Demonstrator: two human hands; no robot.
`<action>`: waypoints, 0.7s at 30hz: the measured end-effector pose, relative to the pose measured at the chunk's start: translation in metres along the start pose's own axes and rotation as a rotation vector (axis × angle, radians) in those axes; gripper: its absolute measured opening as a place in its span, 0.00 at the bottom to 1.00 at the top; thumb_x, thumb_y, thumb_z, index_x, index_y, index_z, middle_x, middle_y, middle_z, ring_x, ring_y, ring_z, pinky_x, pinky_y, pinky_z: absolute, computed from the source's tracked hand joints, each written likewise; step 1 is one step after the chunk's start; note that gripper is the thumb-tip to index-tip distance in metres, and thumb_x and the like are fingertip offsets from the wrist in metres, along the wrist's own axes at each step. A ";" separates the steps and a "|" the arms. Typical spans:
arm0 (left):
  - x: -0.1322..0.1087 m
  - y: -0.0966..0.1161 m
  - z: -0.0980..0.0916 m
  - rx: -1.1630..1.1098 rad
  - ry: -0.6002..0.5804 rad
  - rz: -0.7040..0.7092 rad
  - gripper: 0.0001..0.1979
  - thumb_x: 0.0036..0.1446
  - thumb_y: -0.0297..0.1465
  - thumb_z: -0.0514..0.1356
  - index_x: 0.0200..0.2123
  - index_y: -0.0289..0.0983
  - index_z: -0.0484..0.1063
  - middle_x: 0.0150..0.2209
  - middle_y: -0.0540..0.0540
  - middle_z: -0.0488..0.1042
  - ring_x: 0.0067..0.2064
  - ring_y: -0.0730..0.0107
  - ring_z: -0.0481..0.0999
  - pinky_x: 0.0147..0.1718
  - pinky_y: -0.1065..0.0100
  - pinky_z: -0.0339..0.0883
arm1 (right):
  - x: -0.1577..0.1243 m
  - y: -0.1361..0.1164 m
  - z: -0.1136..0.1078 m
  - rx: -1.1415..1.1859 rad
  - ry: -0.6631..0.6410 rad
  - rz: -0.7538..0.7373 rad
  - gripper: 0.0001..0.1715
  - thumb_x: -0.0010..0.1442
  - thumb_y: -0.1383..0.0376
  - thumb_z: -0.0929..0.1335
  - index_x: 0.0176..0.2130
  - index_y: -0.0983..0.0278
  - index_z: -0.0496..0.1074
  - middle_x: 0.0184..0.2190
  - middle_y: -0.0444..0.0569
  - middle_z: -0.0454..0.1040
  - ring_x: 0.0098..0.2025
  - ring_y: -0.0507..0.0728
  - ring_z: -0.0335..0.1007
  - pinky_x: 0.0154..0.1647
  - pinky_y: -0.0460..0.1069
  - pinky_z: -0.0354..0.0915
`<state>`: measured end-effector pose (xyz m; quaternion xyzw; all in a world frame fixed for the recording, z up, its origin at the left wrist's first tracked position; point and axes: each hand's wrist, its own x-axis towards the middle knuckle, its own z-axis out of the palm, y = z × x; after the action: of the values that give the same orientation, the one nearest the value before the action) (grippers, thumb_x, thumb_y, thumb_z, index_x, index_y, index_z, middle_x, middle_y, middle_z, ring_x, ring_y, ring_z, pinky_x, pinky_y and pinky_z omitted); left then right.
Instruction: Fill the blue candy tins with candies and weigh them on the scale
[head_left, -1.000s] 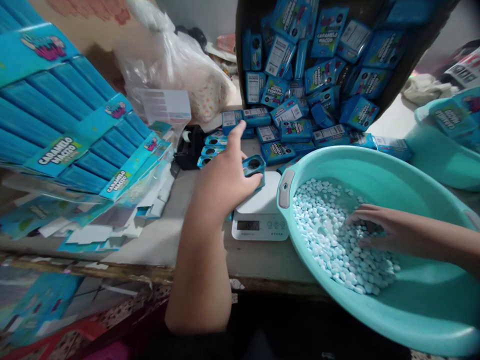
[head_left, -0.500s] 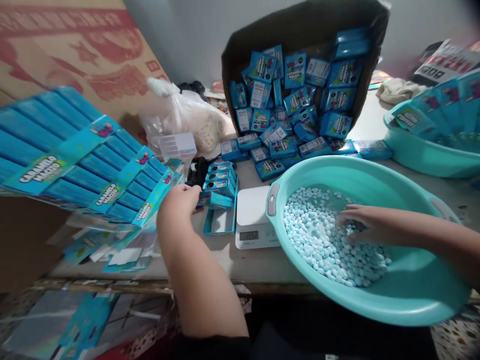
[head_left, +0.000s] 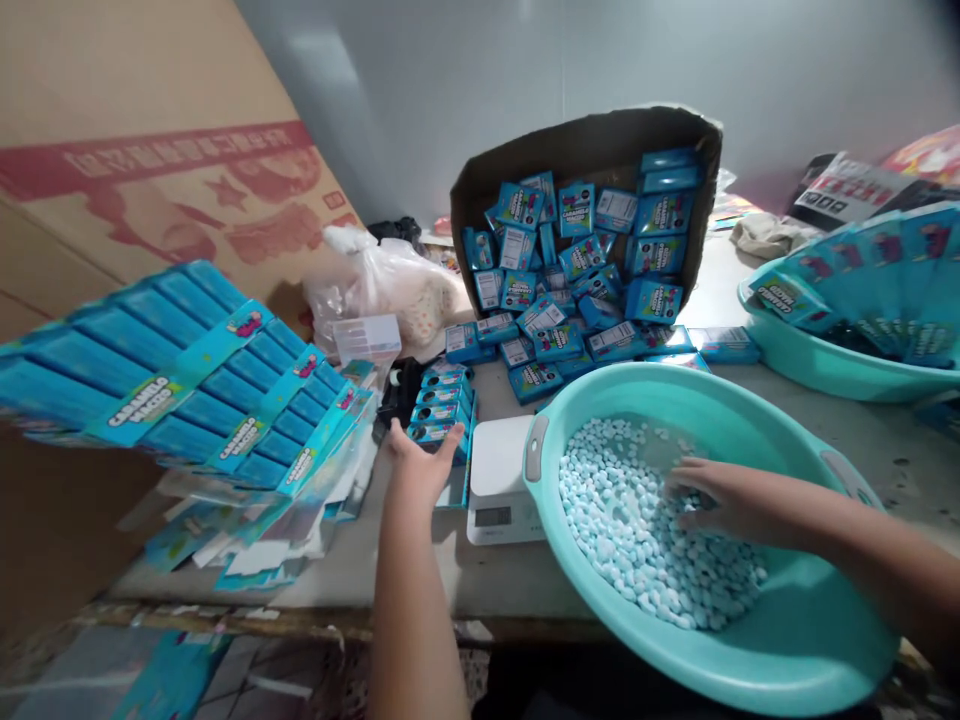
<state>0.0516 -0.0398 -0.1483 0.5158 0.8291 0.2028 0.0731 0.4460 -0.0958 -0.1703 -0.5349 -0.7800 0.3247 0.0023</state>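
Observation:
My left hand (head_left: 422, 460) rests at the near end of a row of small blue boxes (head_left: 439, 400) standing in a blue tray (head_left: 453, 494), its thumb and a finger spread to either side of the nearest box. My right hand (head_left: 701, 495) is down among pale blue candies (head_left: 637, 530) in a large turquoise basin (head_left: 825, 610); its fingers are curved and their tips partly hidden, so what they hold is unclear. Between tray and basin lies a white scale (head_left: 501, 470) with nothing on its plate.
Behind, a tipped carton (head_left: 589, 135) spills many blue candy boxes (head_left: 556, 342). Stacked blue display boxes (head_left: 187, 375) stand at left, before a large brown carton (head_left: 45, 240). A plastic bag (head_left: 360, 280), black tape dispenser (head_left: 401, 385) and second turquoise basin (head_left: 832, 365) are also there.
The small box my left hand held over the tray now stands at the near end of the row, and the fingers have spread. My right hand remains among the candies. The view has tilted up.

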 end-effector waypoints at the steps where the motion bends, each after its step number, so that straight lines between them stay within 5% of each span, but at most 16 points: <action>1: 0.000 0.009 -0.002 0.013 0.072 0.025 0.48 0.59 0.59 0.54 0.69 0.33 0.46 0.67 0.22 0.56 0.67 0.33 0.63 0.55 0.44 0.66 | -0.001 -0.001 0.000 0.016 -0.019 0.015 0.19 0.58 0.51 0.68 0.43 0.59 0.78 0.44 0.53 0.77 0.43 0.63 0.76 0.49 0.56 0.71; 4: 0.013 0.058 -0.001 0.088 0.236 0.302 0.36 0.65 0.53 0.51 0.67 0.36 0.56 0.68 0.29 0.58 0.68 0.37 0.61 0.61 0.42 0.59 | -0.003 -0.009 -0.004 0.037 -0.092 0.065 0.23 0.56 0.52 0.70 0.48 0.59 0.77 0.48 0.55 0.75 0.46 0.65 0.76 0.52 0.59 0.70; 7: 0.040 0.121 0.018 0.258 -0.083 0.626 0.28 0.69 0.46 0.50 0.67 0.41 0.58 0.66 0.33 0.63 0.67 0.47 0.63 0.66 0.42 0.53 | -0.005 -0.021 -0.012 0.033 -0.149 0.120 0.28 0.49 0.52 0.74 0.49 0.58 0.76 0.55 0.56 0.72 0.50 0.68 0.75 0.54 0.61 0.69; 10: 0.061 0.161 0.051 0.374 -0.314 0.699 0.31 0.59 0.47 0.64 0.60 0.38 0.68 0.59 0.34 0.71 0.58 0.48 0.73 0.57 0.52 0.68 | -0.009 -0.031 -0.018 0.032 -0.196 0.166 0.33 0.43 0.53 0.77 0.50 0.57 0.76 0.60 0.56 0.70 0.52 0.70 0.75 0.53 0.60 0.71; 16: 0.059 0.154 0.094 0.520 -0.375 0.736 0.22 0.66 0.39 0.61 0.58 0.35 0.68 0.56 0.38 0.71 0.52 0.58 0.75 0.50 0.52 0.74 | -0.024 -0.054 -0.014 -0.092 -0.295 0.123 0.51 0.44 0.55 0.79 0.65 0.61 0.68 0.69 0.66 0.60 0.58 0.79 0.71 0.56 0.68 0.69; 21: 0.056 0.143 0.097 0.584 -0.407 0.767 0.23 0.65 0.38 0.61 0.60 0.36 0.67 0.58 0.38 0.70 0.55 0.56 0.74 0.52 0.49 0.73 | -0.015 -0.079 0.001 -0.485 -0.301 -0.183 0.56 0.44 0.65 0.80 0.69 0.63 0.63 0.64 0.70 0.66 0.45 0.75 0.80 0.38 0.62 0.76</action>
<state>0.1761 0.0904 -0.1727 0.8104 0.5715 -0.1288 0.0062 0.3857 -0.1262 -0.1259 -0.3932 -0.8714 0.2028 -0.2120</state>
